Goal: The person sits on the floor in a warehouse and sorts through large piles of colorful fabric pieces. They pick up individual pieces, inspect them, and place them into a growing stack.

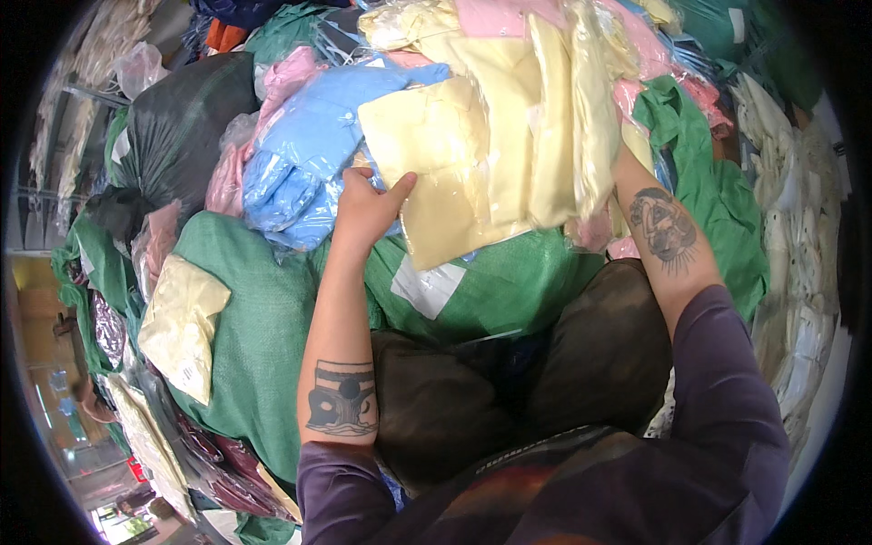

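My left hand (368,206) is at the left edge of a pale yellow folded garment in a clear plastic bag (443,170), its thumb over the front face. The fingers are partly hidden behind that edge. More bagged yellow garments (550,122) stand side by side to its right, tilted up like a fanned stack. My right forearm (657,225) reaches up along the right side of this stack. The right hand itself is hidden behind the yellow bags. Under the stack lies a green woven sack (518,286) with a white paper label (429,286).
Bagged blue garments (306,143) lie left of the stack, pink ones (497,17) behind it. A black sack (197,122) bulges at the far left. One yellow bag (184,327) rests on another green sack (259,354). Loose green sacking (722,204) hangs at the right.
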